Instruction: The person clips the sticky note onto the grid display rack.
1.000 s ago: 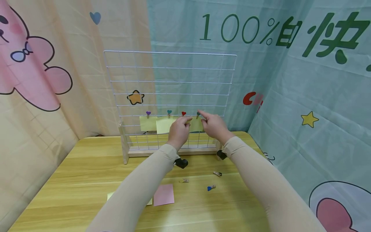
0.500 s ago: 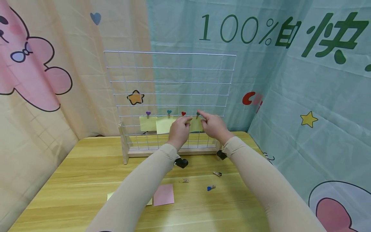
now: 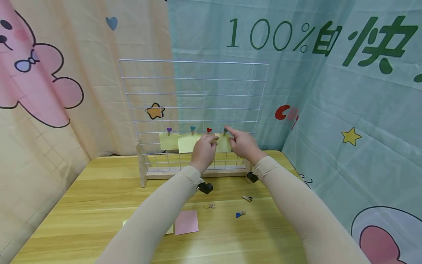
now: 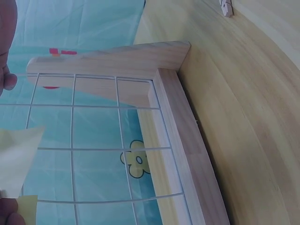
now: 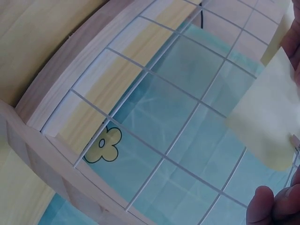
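Yellow sticky notes hang on a white wire grid (image 3: 194,94); a purple-heart mini clothespin (image 3: 169,130), a teal-heart one (image 3: 192,129) and a red-heart one (image 3: 209,130) stand along their top edges. My left hand (image 3: 204,149), fingers curled, pinches the rightmost note (image 5: 267,112) at its left edge. At that note's top my right hand (image 3: 245,145) holds a dark green heart clothespin (image 3: 225,129), index fingertip against the heart. The wrist views cut off most of both hands, and the thumb's contact is hard to see.
On the wooden table (image 3: 99,205) lie a pink note (image 3: 186,222), a partly hidden yellow note (image 3: 169,230), a blue clothespin (image 3: 240,214), a black one (image 3: 247,198) and a yellow one (image 3: 209,206). The grid stands in a wooden base (image 3: 197,173) before a printed curtain.
Both hands keep almost the same position at the rightmost note and its clothespin. The head view shifts very slightly.
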`<move>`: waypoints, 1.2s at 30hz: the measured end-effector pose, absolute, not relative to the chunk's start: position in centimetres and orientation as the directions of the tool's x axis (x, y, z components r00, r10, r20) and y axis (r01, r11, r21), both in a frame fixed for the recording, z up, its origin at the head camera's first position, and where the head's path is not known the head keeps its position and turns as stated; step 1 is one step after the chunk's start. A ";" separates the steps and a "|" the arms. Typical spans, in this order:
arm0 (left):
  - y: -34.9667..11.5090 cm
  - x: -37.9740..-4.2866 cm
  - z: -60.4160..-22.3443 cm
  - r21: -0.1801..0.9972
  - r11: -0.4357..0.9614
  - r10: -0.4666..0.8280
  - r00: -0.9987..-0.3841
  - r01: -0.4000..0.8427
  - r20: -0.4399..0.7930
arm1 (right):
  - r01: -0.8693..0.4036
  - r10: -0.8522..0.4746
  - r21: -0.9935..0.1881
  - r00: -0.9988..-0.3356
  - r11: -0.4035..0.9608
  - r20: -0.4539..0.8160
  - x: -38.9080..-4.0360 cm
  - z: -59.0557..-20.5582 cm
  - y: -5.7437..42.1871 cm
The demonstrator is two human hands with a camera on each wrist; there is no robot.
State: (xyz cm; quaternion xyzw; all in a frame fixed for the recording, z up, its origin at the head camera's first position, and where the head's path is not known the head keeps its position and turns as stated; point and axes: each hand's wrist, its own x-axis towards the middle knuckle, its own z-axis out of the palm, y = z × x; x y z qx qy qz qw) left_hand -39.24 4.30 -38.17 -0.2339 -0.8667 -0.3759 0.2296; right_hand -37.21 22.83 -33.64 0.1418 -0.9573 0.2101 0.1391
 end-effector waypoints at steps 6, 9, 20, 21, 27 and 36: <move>3.8 -39.0 -38.2 0.525 0.635 0.243 -0.792 0.566 0.560 | -0.322 -0.211 -0.367 -0.926 0.872 0.312 -37.2 -33.6 22.9; 3.4 -38.7 -38.2 0.523 0.640 0.252 -0.796 0.563 0.550 | -0.318 -0.209 -0.374 -0.929 0.871 0.305 -37.1 -33.7 22.9; 0.9 -36.7 -38.0 0.512 0.624 0.351 -0.797 0.590 0.491 | -0.351 -0.234 -0.399 -0.920 0.847 0.314 -36.4 -33.8 23.1; 0.6 -36.5 -38.0 0.502 0.627 0.364 -0.794 0.596 0.487 | -0.355 -0.237 -0.398 -0.919 0.846 0.317 -36.2 -33.8 23.1; -1.9 -35.0 -38.5 0.430 0.650 0.425 -0.770 0.626 0.477 | -0.388 -0.258 -0.389 -0.903 0.836 0.344 -35.3 -34.3 23.2; -7.0 -32.9 -39.3 0.404 0.704 0.455 -0.808 0.584 0.374 | -0.477 -0.337 -0.311 -0.848 0.822 0.408 -32.7 -35.7 24.6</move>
